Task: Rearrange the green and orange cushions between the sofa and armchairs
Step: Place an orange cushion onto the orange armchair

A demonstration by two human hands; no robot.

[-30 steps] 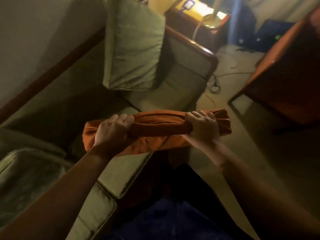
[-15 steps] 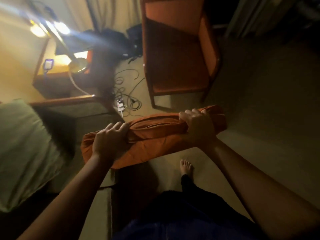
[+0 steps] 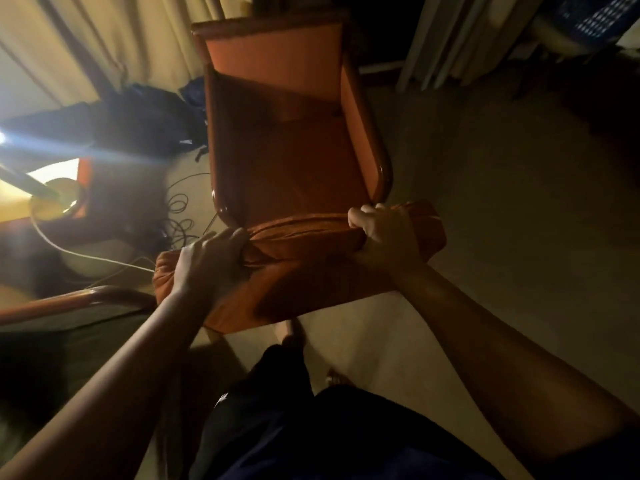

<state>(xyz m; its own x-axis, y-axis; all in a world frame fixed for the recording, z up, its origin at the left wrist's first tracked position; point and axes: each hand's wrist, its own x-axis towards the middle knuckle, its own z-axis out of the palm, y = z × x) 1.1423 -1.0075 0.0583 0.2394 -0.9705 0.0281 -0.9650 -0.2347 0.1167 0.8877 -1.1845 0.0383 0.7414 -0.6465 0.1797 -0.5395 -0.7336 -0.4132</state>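
I hold an orange cushion (image 3: 304, 271) flat in front of me, gripped along its upper edge. My left hand (image 3: 207, 261) clutches its left part and my right hand (image 3: 388, 233) its right part. Straight ahead stands an orange armchair (image 3: 294, 133) with a wooden frame; its seat has nothing on it. The cushion's far edge overlaps the chair's front edge in view. The green sofa's arm (image 3: 86, 299) shows at the lower left; no green cushion is visible.
A side table with a lit lamp (image 3: 52, 199) stands at the left, with tangled cables (image 3: 176, 209) on the floor beside the armchair. Curtains (image 3: 86, 46) hang behind. Dark bags (image 3: 138, 116) lie left of the chair. Carpet (image 3: 519, 237) spreads to the right. My bare foot (image 3: 287, 332) shows below the cushion.
My view has swung from the green sofa to face the orange armchair, which is now close ahead. Both hands have kept their grip on the orange cushion.
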